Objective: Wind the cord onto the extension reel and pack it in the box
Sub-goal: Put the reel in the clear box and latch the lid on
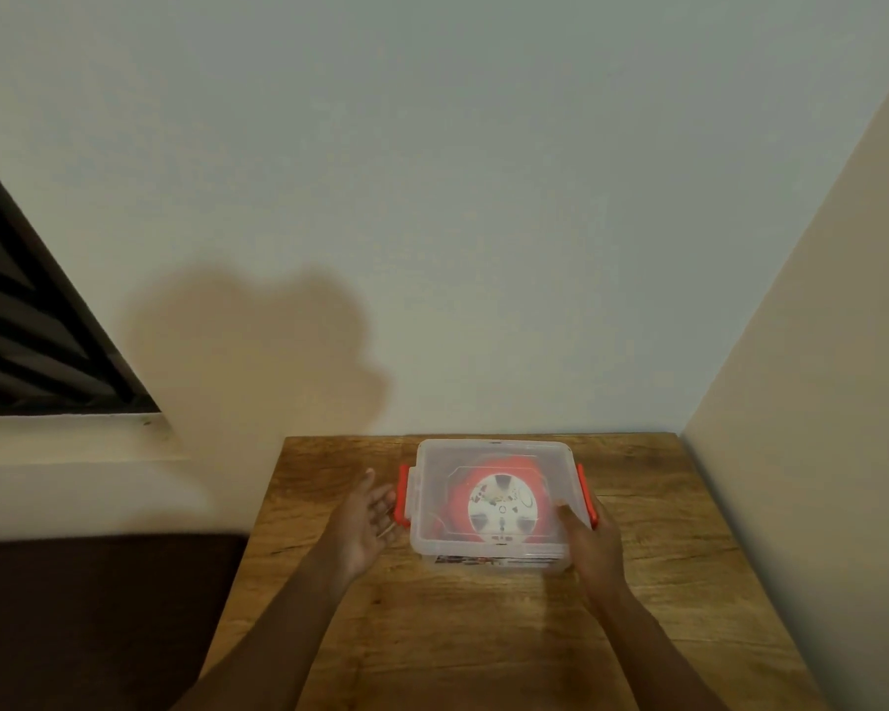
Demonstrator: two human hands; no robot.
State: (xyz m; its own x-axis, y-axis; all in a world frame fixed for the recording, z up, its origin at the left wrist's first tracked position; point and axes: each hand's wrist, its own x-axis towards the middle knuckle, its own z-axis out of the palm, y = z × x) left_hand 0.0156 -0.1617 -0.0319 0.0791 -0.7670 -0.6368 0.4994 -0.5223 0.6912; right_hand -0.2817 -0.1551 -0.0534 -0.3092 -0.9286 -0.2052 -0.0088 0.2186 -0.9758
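A clear plastic box (494, 554) with its lid on stands near the back of the wooden table (483, 633). Through the lid shows the red extension reel (501, 505) with its white round face. Red clips sit on the box's left side (404, 492) and right side (586, 495). My left hand (368, 526) hovers just left of the box, palm turned toward it, fingers straight and close to the left clip. My right hand (594, 549) rests against the box's right front corner, thumb on the lid edge, fingers by the right clip.
The table sits in a corner, with a pale wall (483, 248) behind and another wall (817, 454) on the right. A dark window grille (32, 341) lies at the left, above a dark brown surface (98, 618) beside the table.
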